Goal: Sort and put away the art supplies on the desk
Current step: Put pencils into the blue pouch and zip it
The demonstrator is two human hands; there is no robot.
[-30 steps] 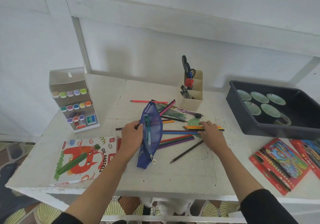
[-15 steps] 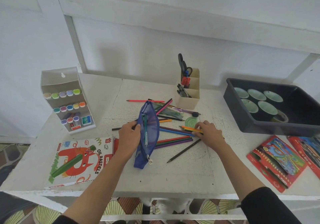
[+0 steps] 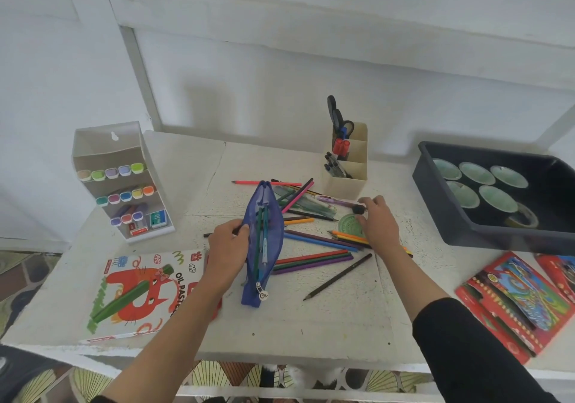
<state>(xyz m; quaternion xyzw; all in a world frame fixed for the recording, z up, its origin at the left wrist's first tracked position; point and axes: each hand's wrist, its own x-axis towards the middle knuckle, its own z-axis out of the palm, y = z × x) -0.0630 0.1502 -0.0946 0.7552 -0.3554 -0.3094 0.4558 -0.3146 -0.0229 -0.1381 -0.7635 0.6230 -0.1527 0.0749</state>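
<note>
On the white desk [image 3: 326, 318] my left hand [image 3: 228, 251] grips the left edge of a blue mesh pencil pouch [image 3: 264, 241], which stands unzipped with a few pens inside. Loose coloured pencils [image 3: 314, 259] lie scattered to its right, along with a black pencil [image 3: 339, 276] and a green round protractor [image 3: 353, 225]. My right hand [image 3: 378, 223] reaches past the protractor, and its thumb and fingertips pinch the black end of a lilac pen [image 3: 337, 200].
A white marker rack [image 3: 121, 181] stands at the left, with an oil pastels box [image 3: 140, 290] in front of it. A cream organizer [image 3: 347, 166] holds scissors and pens. At the right sit a black tray [image 3: 485, 216] of green cups and red pencil packs [image 3: 516, 303].
My right hand has left the orange and yellow pencils and moved up and right to the lilac pen's black end. My left hand keeps hold of the pouch.
</note>
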